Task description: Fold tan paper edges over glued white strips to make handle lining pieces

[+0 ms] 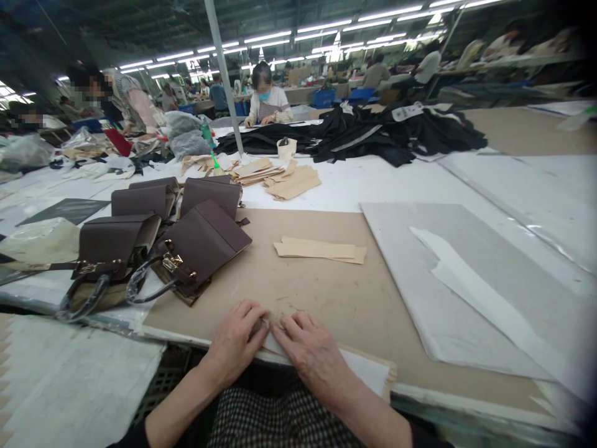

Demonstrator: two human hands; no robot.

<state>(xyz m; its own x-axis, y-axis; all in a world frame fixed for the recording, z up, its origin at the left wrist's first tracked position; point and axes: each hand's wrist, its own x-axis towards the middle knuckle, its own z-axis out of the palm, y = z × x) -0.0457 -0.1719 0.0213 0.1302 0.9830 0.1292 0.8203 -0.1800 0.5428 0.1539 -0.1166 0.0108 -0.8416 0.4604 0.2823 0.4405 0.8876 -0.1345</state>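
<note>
My left hand [240, 336] and my right hand [310, 345] almost meet at the near edge of a tan board [261, 230]. Fingers and thumb of my left hand are pinched together, with what they grip too small and hidden to name. My right hand's fingers are bent and closed close beside them; whatever they hold is covered. Under my right wrist lies a white strip [366, 368] with tan layers at its end, along the table edge. Farther out, two pale tan strips [319, 250] overlap on the board.
Several dark brown handbags [205, 249] with wrapped handles lie at left. Beyond are stacked tan pieces [293, 180], a metal pole [224, 74] and heaped black fabric [364, 134]. A grey-white sheet [420, 280] bears a white cutout [476, 298] at right. A person [268, 102] sits across the table.
</note>
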